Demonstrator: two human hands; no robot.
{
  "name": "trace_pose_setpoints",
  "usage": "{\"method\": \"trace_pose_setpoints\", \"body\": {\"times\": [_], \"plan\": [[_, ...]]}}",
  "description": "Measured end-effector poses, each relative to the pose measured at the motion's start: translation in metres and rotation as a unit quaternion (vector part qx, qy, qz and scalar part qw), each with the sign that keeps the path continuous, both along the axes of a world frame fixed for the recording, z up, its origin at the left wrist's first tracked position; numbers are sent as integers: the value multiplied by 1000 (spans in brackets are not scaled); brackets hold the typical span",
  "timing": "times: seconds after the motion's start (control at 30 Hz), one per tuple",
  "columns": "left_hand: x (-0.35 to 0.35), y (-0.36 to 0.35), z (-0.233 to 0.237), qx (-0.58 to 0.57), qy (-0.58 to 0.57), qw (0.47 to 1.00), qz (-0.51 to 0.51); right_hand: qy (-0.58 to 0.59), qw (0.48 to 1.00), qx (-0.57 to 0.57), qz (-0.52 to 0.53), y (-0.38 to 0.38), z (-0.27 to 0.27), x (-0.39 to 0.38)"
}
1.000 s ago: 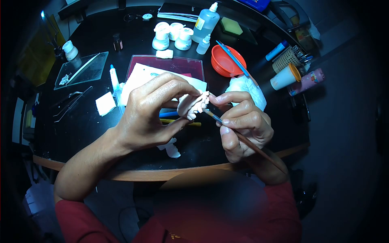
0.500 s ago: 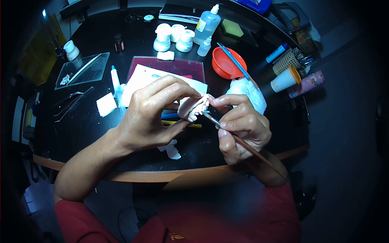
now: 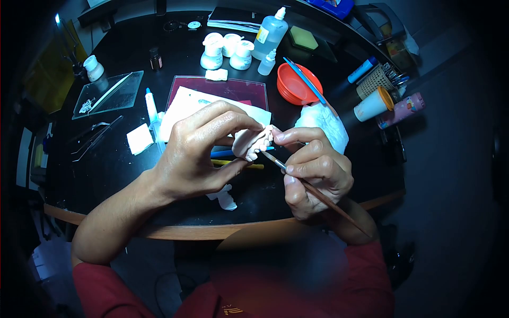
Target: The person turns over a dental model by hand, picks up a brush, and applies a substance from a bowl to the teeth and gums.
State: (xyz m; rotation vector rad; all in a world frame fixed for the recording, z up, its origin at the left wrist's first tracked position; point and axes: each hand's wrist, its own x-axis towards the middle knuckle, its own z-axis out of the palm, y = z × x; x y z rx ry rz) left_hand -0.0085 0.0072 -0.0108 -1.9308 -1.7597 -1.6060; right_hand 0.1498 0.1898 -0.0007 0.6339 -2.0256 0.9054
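Between the thumb and fingers of my left hand (image 3: 204,146) is a pale dental cast (image 3: 246,143), its row of teeth turned to the right. My right hand (image 3: 321,172) pinches a thin brush (image 3: 326,200) with a brown wooden handle and a metal ferrule. The brush's tip meets the lower teeth of the cast. My right index finger reaches out to the upper teeth at the cast's right edge. Below the cast lie a blue stick (image 3: 222,153) and a yellow one (image 3: 255,166), partly covered by my left hand.
Behind my hands are a white sheet (image 3: 177,103) on a dark red plate (image 3: 249,87), white jars (image 3: 212,53), a clear bottle (image 3: 270,34) and red bowls (image 3: 294,87). A syringe (image 3: 152,108), tweezers (image 3: 98,138) and a glass slab (image 3: 119,98) are left. Crumpled tissue (image 3: 323,124) lies right.
My right hand and the brush have shifted slightly left, the tip sliding a little along the teeth. My left hand and the cast stay nearly still.
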Motion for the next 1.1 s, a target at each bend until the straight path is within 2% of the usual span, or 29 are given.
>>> {"method": "trace_pose_setpoints", "body": {"times": [0.2,0.37,0.47,0.53,0.57,0.63,0.7,0.73,0.83,1.1], "plan": [[2,0,0,1,-24,1000,-6,1,1000,11,-4,0,-2,-1],[1,0,0,3,-6,1000,3,-8,998,-54,15,4,-2,2],[-1,0,0,3,-1,1000,10,16,998,-52,-38,18,-6,-1],[0,0,-2,-3,-11,1000,18,22,988,-97,-115,23,-2,-8],[0,-1,-2,-12,-7,1000,27,-8,977,-133,-167,28,2,-7],[-1,-3,-2,-29,-2,998,47,-81,948,-134,-278,50,4,-9],[0,-3,-2,-35,5,998,51,-131,923,-35,-360,70,8,-13],[0,-3,-2,-38,8,998,52,-129,920,-60,-365,76,4,-16],[2,-1,-1,-23,-7,999,37,-124,918,-16,-377,94,-6,-21],[3,-1,2,-8,-5,999,31,-120,905,2,-408,99,-11,-24]]}}
